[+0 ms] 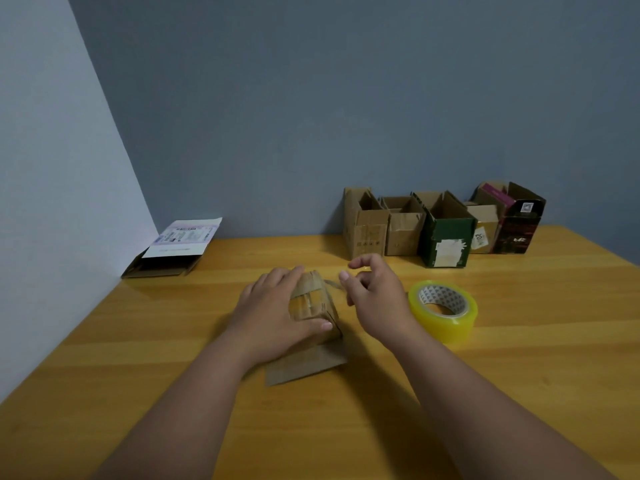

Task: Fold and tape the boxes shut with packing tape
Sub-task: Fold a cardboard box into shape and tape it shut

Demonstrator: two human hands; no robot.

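Small brown box (pixel 313 306) at table (pixel 519 375) centre, its left side hidden under the left hand (pixel 273 317), which grips it, thumb across the near edge; one flap lies flat toward the viewer; right hand (pixel 372 296) just beside it, fingers loosely curled, whether it pinches the thin strip at the box's top cannot be told; one tape roll (pixel 443 310) to the right; five open boxes (pixel 446 226) by the wall, rearmost partly hidden; one flattened box (pixel 173 251) far left

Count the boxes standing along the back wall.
5: tall brown box at the row's left, short brown box, green box, small brown box, dark box at the right. Others may hide behind.
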